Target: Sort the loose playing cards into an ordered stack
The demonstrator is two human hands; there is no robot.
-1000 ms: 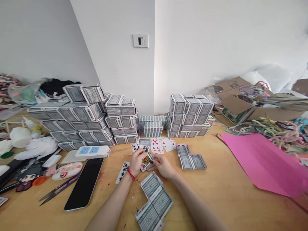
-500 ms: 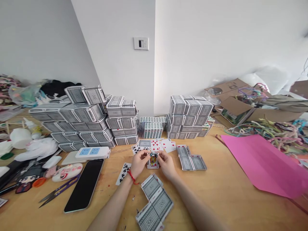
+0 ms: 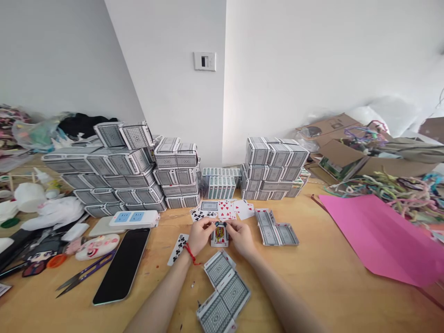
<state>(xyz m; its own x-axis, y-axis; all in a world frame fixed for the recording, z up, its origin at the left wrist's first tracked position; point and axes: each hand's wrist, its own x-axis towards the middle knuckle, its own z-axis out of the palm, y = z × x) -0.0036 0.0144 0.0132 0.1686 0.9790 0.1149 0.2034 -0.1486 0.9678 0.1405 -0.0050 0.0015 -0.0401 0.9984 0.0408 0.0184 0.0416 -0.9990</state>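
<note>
A face card [image 3: 219, 235] with a red heart stands between my two hands, its picture side towards me. My left hand [image 3: 201, 235], with a red string at the wrist, pinches its upper left edge. At the upper right edge, the fingers of my right hand [image 3: 242, 236] pinch it too. Loose playing cards [image 3: 226, 209] lie face up just beyond my fingertips. A ten of clubs [image 3: 178, 249] rests left of my left wrist. Between my forearms is a joined group of card pieces [image 3: 224, 292], and a smaller L-shaped card piece [image 3: 276, 228] sits to the right.
Stacked card blocks [image 3: 118, 171] rise at the back left, more card blocks [image 3: 275, 166] at the back right. Left are a phone [image 3: 123, 266], scissors [image 3: 86, 274] and a power strip [image 3: 134, 219]. Pink paper [image 3: 378, 236] and a cardboard box [image 3: 381, 166] are right.
The view has shifted very slightly. Both hands keep their pinch on the face card, and slightly more of its lower part shows.
</note>
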